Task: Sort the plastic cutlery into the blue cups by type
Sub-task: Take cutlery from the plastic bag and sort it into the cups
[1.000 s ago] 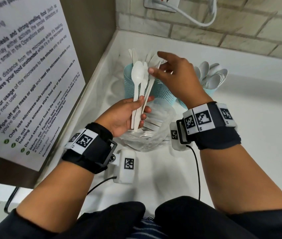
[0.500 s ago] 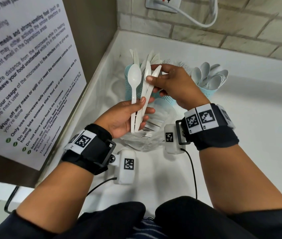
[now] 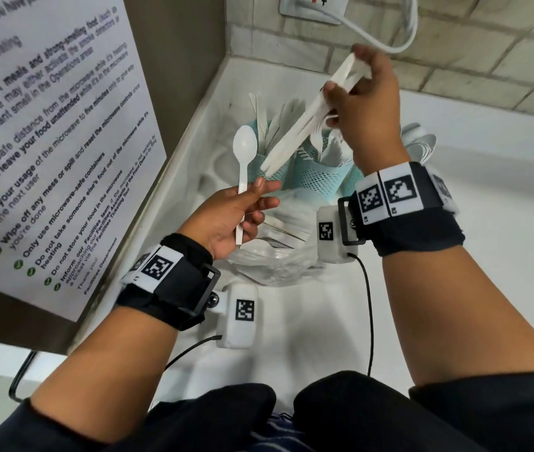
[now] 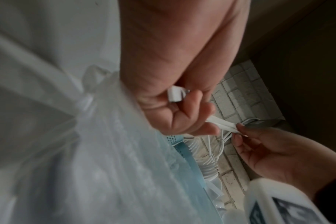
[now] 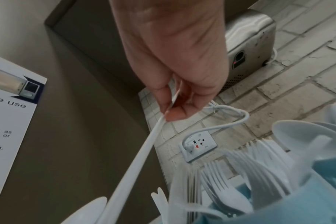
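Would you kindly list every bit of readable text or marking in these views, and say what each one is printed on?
"Do not leave your food unattended": white notice on the brown panel.
"Only use microwave-safe containers": same notice.
"Thank you!" and "Facilities Department": its foot.
"ve use": the notice in the right wrist view, cut off.
Other notice lines: partly cropped or blurred.
Square black-and-white code markers, no words: wristbands.
Wall socket lettering: too small.

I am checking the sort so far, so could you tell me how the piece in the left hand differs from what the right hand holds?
The left hand holds a single spoon, bowl up and nearly upright; the right hand pinches a bundle of white pieces, slanting down over the blue cups. The spoon's type is plain; the bundle's working ends are hidden in the hand. Both are white plastic and held off the counter.
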